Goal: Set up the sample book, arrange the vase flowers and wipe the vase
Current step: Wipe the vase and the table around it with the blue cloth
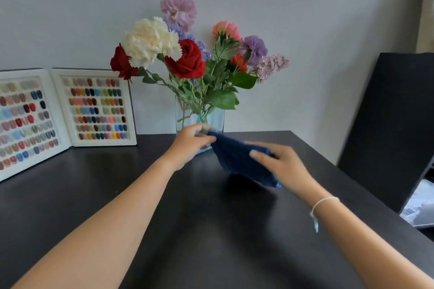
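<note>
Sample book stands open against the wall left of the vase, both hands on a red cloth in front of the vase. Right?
Not quite: the cloth is dark blue, not red. The head view shows the left hand and right hand both holding it in front of the glass vase. The sample book does stand open against the wall, left of the vase.

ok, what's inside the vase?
Green flower stems show through the glass vase. Its lower part is covered by the left hand and the blue cloth, so the bottom can't be seen.
</note>
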`<state>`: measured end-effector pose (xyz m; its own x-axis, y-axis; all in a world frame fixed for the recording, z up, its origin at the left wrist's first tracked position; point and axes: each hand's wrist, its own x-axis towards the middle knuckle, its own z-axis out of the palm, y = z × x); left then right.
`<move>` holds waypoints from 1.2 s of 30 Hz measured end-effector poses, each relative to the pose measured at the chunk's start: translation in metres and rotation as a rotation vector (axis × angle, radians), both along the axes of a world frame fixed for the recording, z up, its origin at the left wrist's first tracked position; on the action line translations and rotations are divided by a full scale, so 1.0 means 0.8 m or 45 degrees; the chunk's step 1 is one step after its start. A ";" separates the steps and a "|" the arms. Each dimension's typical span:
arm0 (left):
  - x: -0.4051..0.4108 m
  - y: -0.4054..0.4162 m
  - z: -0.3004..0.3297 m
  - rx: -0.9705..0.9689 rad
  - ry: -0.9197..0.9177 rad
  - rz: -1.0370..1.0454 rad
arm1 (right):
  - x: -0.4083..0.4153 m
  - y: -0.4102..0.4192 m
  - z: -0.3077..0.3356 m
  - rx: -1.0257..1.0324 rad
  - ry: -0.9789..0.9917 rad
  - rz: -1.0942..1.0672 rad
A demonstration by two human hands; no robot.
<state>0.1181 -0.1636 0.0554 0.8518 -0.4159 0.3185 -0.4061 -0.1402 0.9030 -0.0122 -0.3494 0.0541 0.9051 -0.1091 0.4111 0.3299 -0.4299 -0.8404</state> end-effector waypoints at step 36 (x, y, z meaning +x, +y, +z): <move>0.028 0.079 -0.103 -0.029 0.297 -0.070 | 0.132 -0.004 -0.093 -0.871 0.521 -0.052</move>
<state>0.1409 -0.1004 -0.0273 0.8798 -0.4585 0.1256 -0.1925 -0.1020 0.9760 0.0932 -0.3530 -0.0205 0.9993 0.0109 0.0350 0.0251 -0.8994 -0.4365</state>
